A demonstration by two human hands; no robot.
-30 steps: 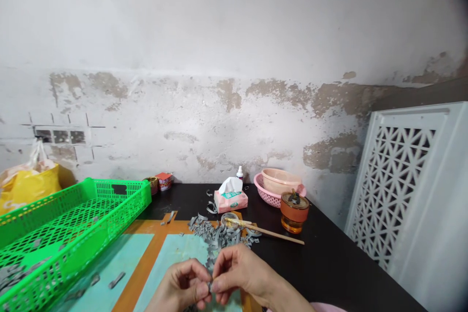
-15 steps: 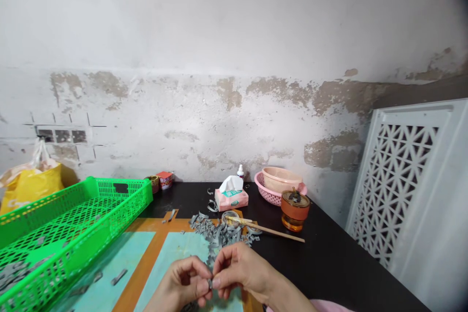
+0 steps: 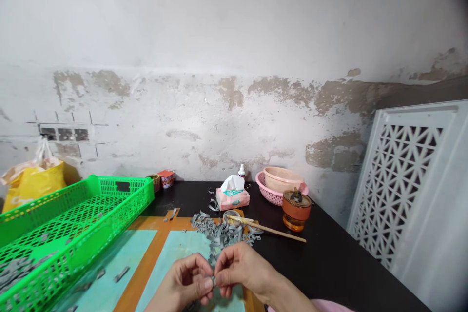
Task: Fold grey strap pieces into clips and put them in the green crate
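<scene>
Front edge of table (image 3: 329, 248), your left hand (image 3: 179, 280) & right hand (image 3: 243, 270) both pinched narrow on a tiny grey strip (image 3: 212, 281), pile of strips (image 3: 221, 235) just behind; next move needs that grip kept tight tbh

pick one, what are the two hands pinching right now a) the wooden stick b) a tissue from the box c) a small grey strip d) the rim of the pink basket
C: the left hand and the right hand meet over the teal mat, with a small grey strip held between their fingertips.
</scene>
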